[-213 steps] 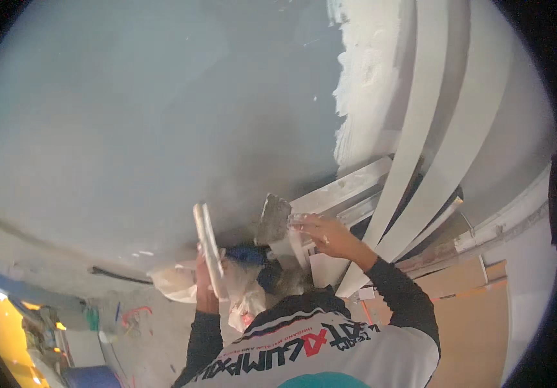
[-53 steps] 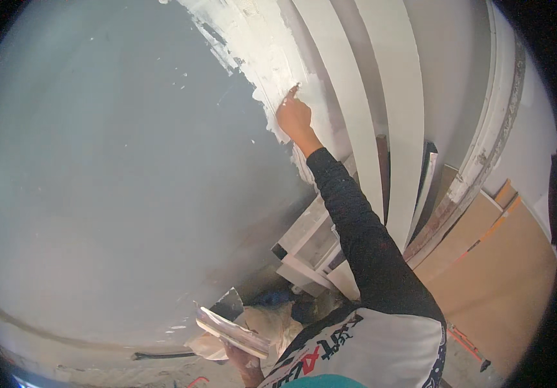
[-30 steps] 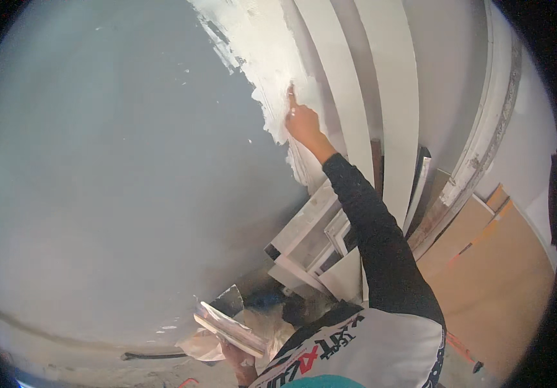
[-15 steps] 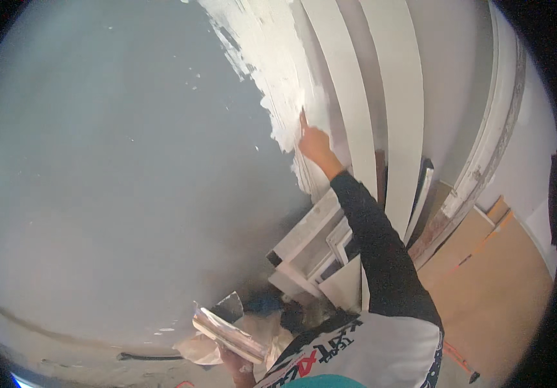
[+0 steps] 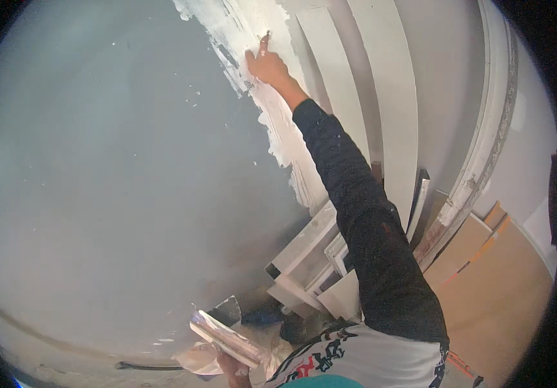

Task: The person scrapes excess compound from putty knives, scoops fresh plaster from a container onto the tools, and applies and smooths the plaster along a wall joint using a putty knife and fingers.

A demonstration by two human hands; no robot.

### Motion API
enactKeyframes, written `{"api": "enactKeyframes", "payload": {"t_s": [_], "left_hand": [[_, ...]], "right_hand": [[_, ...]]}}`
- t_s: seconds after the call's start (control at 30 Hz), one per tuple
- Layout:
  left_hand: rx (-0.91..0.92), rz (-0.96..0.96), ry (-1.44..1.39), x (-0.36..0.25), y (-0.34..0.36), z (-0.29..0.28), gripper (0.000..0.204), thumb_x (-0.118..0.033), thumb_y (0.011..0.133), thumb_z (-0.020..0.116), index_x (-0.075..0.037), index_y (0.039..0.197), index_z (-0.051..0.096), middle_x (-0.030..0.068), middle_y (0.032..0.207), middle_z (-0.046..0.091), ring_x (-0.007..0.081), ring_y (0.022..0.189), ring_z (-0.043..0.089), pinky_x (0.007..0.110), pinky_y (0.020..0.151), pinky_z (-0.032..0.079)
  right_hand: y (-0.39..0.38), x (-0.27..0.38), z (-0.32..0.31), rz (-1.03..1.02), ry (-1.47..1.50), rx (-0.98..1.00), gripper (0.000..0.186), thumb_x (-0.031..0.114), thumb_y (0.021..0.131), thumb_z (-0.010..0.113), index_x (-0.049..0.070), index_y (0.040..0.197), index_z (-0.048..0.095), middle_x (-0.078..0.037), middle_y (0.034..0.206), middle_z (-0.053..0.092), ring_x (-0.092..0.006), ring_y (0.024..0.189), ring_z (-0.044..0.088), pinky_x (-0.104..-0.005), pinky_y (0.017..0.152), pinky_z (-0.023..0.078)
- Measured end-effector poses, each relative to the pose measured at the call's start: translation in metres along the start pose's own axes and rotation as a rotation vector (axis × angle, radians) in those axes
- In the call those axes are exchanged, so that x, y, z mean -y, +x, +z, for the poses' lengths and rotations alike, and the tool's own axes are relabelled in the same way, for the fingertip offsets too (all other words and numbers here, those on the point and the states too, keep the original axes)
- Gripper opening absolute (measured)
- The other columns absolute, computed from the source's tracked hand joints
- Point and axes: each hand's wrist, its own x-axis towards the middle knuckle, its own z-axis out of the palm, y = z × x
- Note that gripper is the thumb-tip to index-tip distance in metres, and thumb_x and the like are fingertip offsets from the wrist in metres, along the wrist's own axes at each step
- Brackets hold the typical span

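Observation:
My right hand (image 5: 269, 68) reaches far up to a rough band of white plaster (image 5: 278, 126) on the grey wall. Its index finger stretches upward and the thumb stands apart; a small dark spot shows by the fingertip. Nothing else can be made out in this hand. Low in the view, my left hand (image 5: 234, 370) grips a wide plastering blade (image 5: 233, 341) smeared with whitish paste. Behind that blade shows a dark, flat scraper blade (image 5: 227, 312) with pale smears. Crumpled pale plastic (image 5: 198, 357) hangs around the left hand, partly hiding its fingers.
The grey wall (image 5: 117, 174) fills the left side. Tall white boards (image 5: 391, 97) stand right of the plaster. Below them lean frame pieces and offcuts (image 5: 304, 242). Brown panels (image 5: 498, 278) rest at the right, and a dark rod (image 5: 149, 366) lies low at the left.
My right hand has moved up and to the left along the plaster band, the arm stretching further. The left hand and its blade have stayed nearly in place.

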Motion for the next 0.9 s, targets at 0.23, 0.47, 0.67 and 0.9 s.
{"api": "enactKeyframes", "payload": {"t_s": [0.23, 0.47, 0.67, 0.9], "left_hand": [[0.057, 0.177, 0.102, 0.007, 0.003, 0.000, 0.045, -0.034, 0.098, 0.056, -0.004, 0.131, 0.047, 0.0136, 0.112, 0.063, 0.0266, 0.095, 0.067, 0.040, 0.081, 0.059], [0.099, 0.325, 0.256, 0.000, -0.005, 0.015, 0.043, -0.030, 0.101, 0.051, -0.002, 0.134, 0.045, 0.0136, 0.115, 0.061, 0.0264, 0.095, 0.066, 0.041, 0.080, 0.059], [0.100, 0.547, 0.721, -0.005, 0.001, -0.003, 0.040, -0.028, 0.102, 0.050, -0.002, 0.132, 0.046, 0.0124, 0.111, 0.063, 0.0256, 0.094, 0.066, 0.038, 0.081, 0.059], [0.017, 0.044, -0.244, -0.020, -0.008, 0.031, 0.039, -0.028, 0.102, 0.049, -0.003, 0.132, 0.047, 0.0127, 0.113, 0.061, 0.0257, 0.099, 0.064, 0.041, 0.086, 0.057]], "right_hand": [[-0.061, -0.062, 0.038, 0.057, -0.068, 0.096, 0.088, 0.057, 0.098, 0.037, 0.000, 0.156, 0.004, -0.038, 0.111, 0.063, -0.0514, 0.105, 0.062, -0.0528, 0.095, 0.048], [-0.004, -0.010, -0.010, -0.034, -0.129, -0.044, 0.088, 0.059, 0.098, 0.034, -0.002, 0.156, 0.009, -0.036, 0.109, 0.064, -0.0468, 0.102, 0.065, -0.0514, 0.091, 0.051], [-0.061, -0.055, 0.032, -0.007, -0.143, 0.119, 0.088, 0.060, 0.098, 0.033, -0.001, 0.156, 0.007, -0.037, 0.112, 0.063, -0.0486, 0.105, 0.064, -0.0520, 0.092, 0.050], [-0.029, -0.016, -0.015, -0.035, -0.107, 0.077, 0.085, 0.058, 0.099, 0.034, 0.002, 0.157, 0.006, -0.035, 0.109, 0.065, -0.0490, 0.102, 0.065, -0.0532, 0.092, 0.049]]}}
